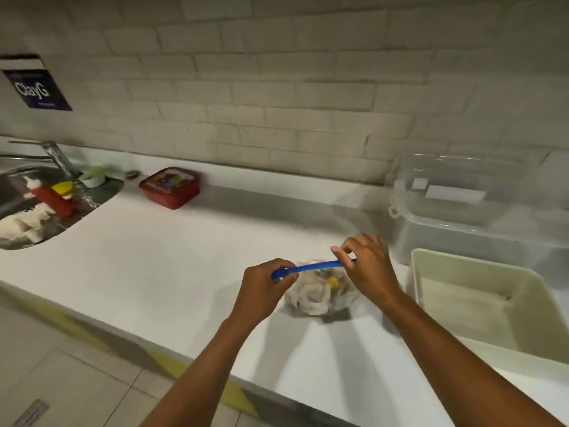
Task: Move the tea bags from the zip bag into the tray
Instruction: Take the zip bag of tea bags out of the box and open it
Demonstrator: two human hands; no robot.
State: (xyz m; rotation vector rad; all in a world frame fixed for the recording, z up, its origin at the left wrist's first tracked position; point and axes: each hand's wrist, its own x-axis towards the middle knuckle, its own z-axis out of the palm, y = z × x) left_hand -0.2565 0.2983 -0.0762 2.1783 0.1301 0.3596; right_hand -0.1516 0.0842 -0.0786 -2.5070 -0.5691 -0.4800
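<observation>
The zip bag (320,291) stands on the white counter (160,260), held up between my two hands. My left hand (264,288) pinches the left end of its blue zip strip (311,268), fingers curled round it. My right hand (366,263) pinches the right end of the same strip between thumb and forefinger. The tea bags (314,295) sit bunched inside the bag, below my fingers; their number cannot be told through the blur. The cream tray (480,306) lies just to the right of my right wrist.
</observation>
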